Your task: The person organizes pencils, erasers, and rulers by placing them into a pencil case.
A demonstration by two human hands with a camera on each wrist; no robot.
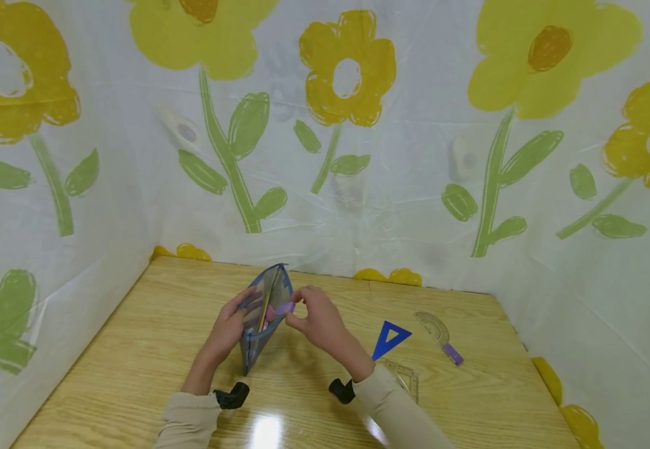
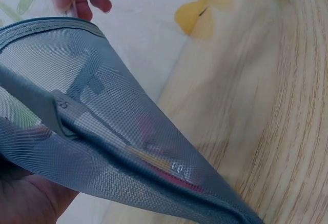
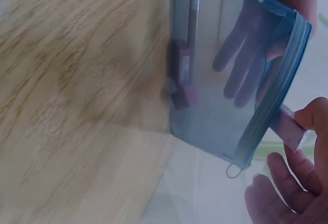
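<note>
My left hand [image 1: 225, 332] holds a blue-grey mesh zip pouch [image 1: 253, 357] upright, its mouth spread open. Through the mesh, left fingers show spread against the pouch side in the right wrist view. Inside lie a yellow pencil [image 1: 266, 305], a pink item [image 1: 271, 313] and other slim pieces, partly blurred by the mesh. At the zipped rim, my right hand [image 1: 320, 319] pinches a purple eraser [image 3: 288, 126] between thumb and fingers; the eraser's inner end overlaps the pouch opening.
Right of the hands on the wooden table [image 1: 488, 386] lie a blue set square [image 1: 383, 349], a clear protractor [image 1: 433, 325], a purple block [image 1: 452, 354] and a clear set square [image 1: 412, 377], partly behind the right sleeve. A flowered sheet [image 1: 403, 218] walls the table's back and sides.
</note>
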